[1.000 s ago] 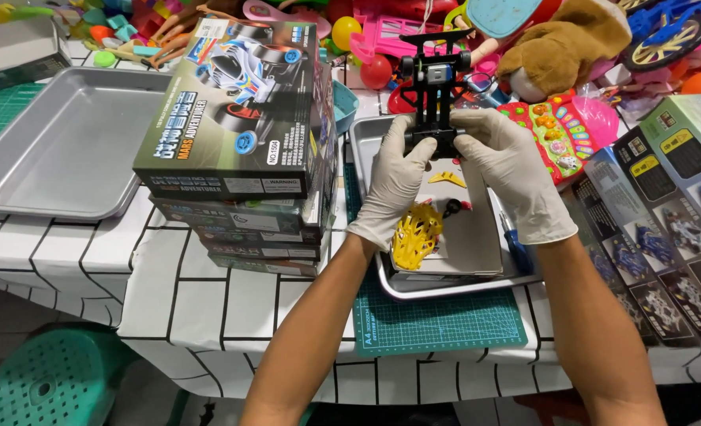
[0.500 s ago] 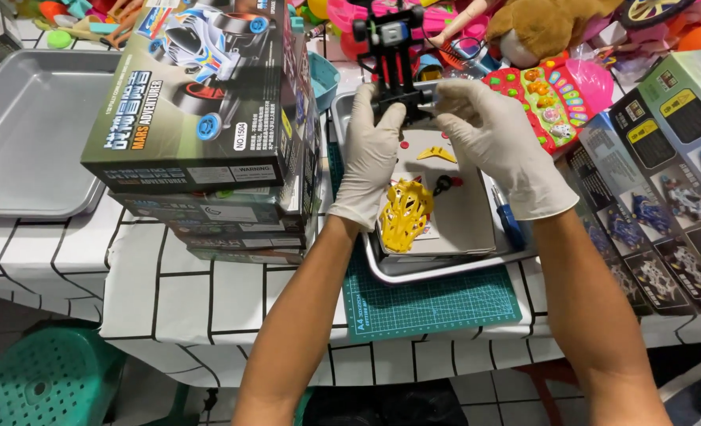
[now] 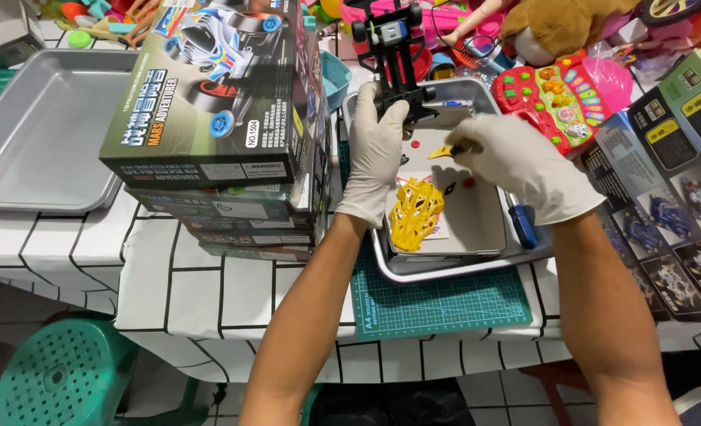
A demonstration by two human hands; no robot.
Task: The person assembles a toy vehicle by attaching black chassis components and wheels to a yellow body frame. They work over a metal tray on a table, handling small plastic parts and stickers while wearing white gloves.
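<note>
The left hand, in a white glove, is closed around the near end of a black toy car chassis and holds it upright above the far edge of a metal tray. The right hand, also gloved, pinches a small yellow part between its fingertips, just right of the chassis and over the same tray. In the tray lie a yellow car body shell, a few small red pieces and a blue-handled screwdriver along its right side. The tray sits on a green cutting mat on the tiled tabletop. To the left stands a stack of toy car boxes, and farther left an empty-looking metal tray. Toys crowd the far edge.
</note>
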